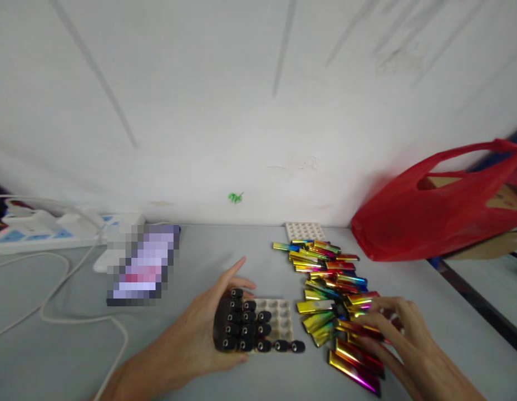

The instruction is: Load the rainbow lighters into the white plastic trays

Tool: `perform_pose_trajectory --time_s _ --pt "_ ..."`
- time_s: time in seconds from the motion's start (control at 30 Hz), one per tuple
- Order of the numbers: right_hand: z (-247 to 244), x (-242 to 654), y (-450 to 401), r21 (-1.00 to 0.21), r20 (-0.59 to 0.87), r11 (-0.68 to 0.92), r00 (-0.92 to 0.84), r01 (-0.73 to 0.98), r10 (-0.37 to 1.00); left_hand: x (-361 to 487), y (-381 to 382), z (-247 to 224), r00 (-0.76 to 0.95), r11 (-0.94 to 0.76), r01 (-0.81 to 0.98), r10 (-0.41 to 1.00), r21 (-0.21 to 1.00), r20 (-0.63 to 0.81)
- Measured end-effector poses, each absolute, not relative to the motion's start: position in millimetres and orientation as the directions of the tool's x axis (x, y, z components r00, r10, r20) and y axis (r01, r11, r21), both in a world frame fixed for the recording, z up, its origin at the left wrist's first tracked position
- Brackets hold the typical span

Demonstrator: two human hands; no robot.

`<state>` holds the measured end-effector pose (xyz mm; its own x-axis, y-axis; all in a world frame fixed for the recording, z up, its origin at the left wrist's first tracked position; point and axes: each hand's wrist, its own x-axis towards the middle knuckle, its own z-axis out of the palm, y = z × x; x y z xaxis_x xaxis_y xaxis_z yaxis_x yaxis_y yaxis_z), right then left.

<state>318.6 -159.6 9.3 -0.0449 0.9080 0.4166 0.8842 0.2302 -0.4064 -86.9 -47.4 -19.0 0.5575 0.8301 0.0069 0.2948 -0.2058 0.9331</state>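
My left hand (200, 328) lies around the left side of a pale tray (285, 320) with round hollows, its thumb and fingers spread along the edges. Several black pieces (247, 329) with metal-ringed ends stand in the tray's left columns and front row; the hollows at the back right show bare. At the right, my right hand (402, 334) reaches over a pile of shiny metallic cases (320, 289) in gold, red, blue and magenta. Its fingers are bent among the cases near a red one; whether they grip one is hidden.
A second pale tray (305, 230) lies by the wall behind the pile. A red bag (433, 206) stands at the right. At the left are a phone (145, 267), a white power strip (53, 231) and loose cables (74, 320).
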Motion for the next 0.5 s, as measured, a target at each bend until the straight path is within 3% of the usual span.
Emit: perform_pose_trajectory --time_s 0.13,0.33,0.5 --pt "47 290 -152 -0.557 0.312 0.263 -0.095 0.787 0.945 -87 -46 -18 0.56 -0.235 0.303 0.828 0.924 0.027" --pt "61 220 -104 -0.882 0.267 0.196 0.111 0.429 0.957 -90 -45 -21 0.578 -0.24 0.298 0.816 0.924 0.026" --pt "54 193 -67 -0.974 0.162 0.135 0.146 0.181 0.976 -92 -47 -22 0.586 -0.252 0.299 0.809 0.921 0.031"
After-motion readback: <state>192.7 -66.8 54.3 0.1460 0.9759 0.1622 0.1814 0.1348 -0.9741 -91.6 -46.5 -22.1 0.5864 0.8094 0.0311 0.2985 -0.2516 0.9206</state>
